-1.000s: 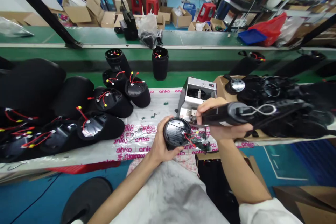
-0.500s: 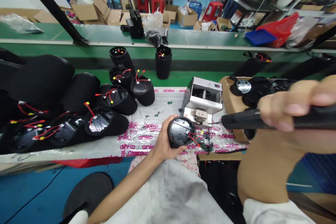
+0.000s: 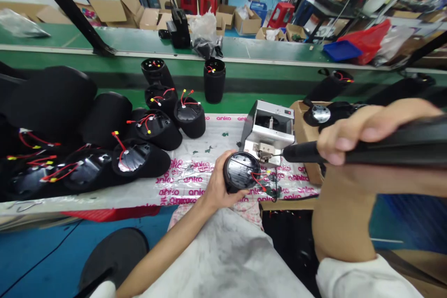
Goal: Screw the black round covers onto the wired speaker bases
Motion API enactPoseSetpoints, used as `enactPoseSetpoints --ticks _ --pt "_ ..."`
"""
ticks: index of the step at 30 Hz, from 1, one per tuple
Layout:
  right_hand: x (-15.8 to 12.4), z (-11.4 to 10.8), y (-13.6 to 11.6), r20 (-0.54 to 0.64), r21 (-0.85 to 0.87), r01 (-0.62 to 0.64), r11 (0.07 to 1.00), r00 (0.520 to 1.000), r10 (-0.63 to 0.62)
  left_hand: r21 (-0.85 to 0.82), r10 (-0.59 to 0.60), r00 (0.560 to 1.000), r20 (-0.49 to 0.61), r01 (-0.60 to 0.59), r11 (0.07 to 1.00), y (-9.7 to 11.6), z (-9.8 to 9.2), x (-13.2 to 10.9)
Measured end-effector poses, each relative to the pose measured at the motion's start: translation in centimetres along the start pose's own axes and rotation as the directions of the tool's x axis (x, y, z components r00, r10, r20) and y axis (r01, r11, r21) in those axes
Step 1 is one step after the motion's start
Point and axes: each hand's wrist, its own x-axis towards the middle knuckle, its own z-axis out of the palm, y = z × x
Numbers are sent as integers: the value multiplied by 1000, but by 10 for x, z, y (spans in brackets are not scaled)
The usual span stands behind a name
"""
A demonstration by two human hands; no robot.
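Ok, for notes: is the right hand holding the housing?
No, the left hand holds the housing; the right hand holds an electric screwdriver.

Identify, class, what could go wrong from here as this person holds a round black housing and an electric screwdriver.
The electric screwdriver in the right hand points toward the round black housing in the left hand, so its bit might slip, scratching the housing or jabbing the fingers. The red wires at the housing's edge could get pinched or snagged.

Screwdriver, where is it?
Head view: the screwdriver is in the right hand, tip by the silver machine, right of the round housing in the left hand.
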Motion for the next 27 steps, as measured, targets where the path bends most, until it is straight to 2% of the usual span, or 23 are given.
enactPoseSetpoints --ticks 3,5,7,10,12,15,19,24,27 --pt "1 7 28 -24 -50 -25 998 999 23 -10 5 1000 -4 -6 1000 -1 0 0" --pt "-3 4 43 -40 -89 -19 996 999 15 -25 5 1000 -6 -5 1000 -2 0 -1" --pt "-8 -5 55 -49 -119 47 992 997 -53 -39 -3 1000 -7 3 999 -3 0 -1" --pt "-12 -17 68 -76 -134 217 967 971 -228 -37 -15 1000 -7 15 999 -3 0 -2" --pt "-13 -19 73 -70 -138 256 957 961 -267 -23 -13 1000 -7 13 1000 -3 0 -2" --pt "-11 -16 76 -52 -152 208 966 975 -218 -9 -5 1000 -5 5 1000 -2 0 -1" --pt "-10 -12 77 -84 -181 148 972 983 -165 -4 -4 1000 -6 4 1000 -3 0 -1" --pt "-9 -18 82 -12 -154 104 983 994 -107 -24 -15 1000 -5 15 1000 -3 0 -2" --pt "-11 -15 86 -20 -113 100 989 995 -103 -25 -2 1000 -10 1 1000 -3 0 -1"
